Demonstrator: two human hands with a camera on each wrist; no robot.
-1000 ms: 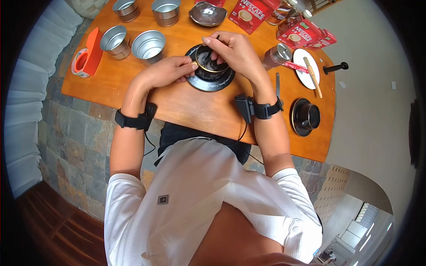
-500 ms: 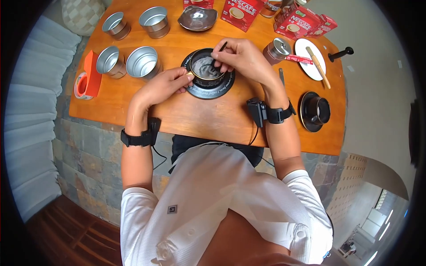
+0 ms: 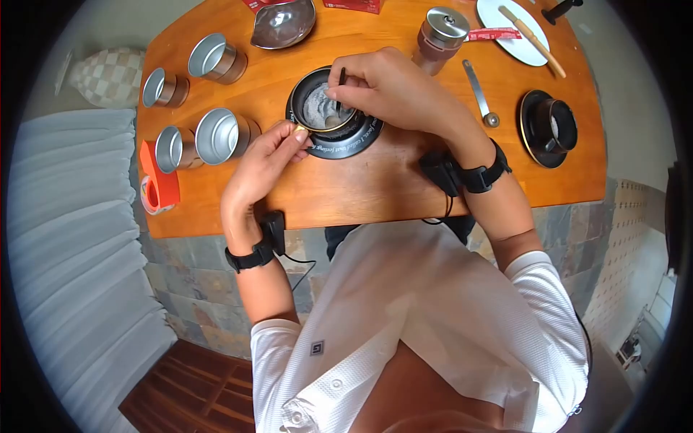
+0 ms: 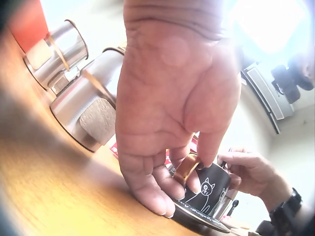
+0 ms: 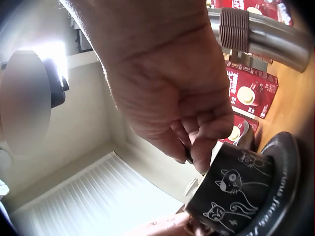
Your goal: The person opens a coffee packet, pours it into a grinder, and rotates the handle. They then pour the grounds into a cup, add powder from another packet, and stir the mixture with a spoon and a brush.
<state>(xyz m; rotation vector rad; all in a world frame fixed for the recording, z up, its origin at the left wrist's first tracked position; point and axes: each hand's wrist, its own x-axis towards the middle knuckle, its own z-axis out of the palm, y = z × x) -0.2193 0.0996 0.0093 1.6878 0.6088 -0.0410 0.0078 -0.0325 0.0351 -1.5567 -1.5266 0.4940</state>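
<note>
A black cup with white cat drawings (image 5: 231, 184) stands on a black saucer with white lettering (image 3: 338, 149); pale, foamy-looking contents show inside. My left hand (image 3: 263, 162) pinches the cup's gold handle (image 4: 186, 168) between thumb and fingers, at the cup's left side. Above the cup's right rim, my right hand (image 3: 379, 86) pinches a thin dark utensil (image 3: 342, 78) that reaches down into the cup. In the right wrist view the right hand (image 5: 172, 93) hides most of that utensil.
Several metal tins (image 3: 218, 136) stand at left beside orange-red tape (image 3: 164, 184). Behind are a dark bowl (image 3: 284, 25) and a lidded canister (image 3: 441, 36). At right lie a white plate (image 3: 514, 47) holding a wooden-handled tool, a metal spoon (image 3: 477, 90) and a second cup (image 3: 561, 126).
The head view has shifted and turned, so the table contents appear moved. Both hands keep their holds; the right hand and the utensil have shifted slightly over the cup.
</note>
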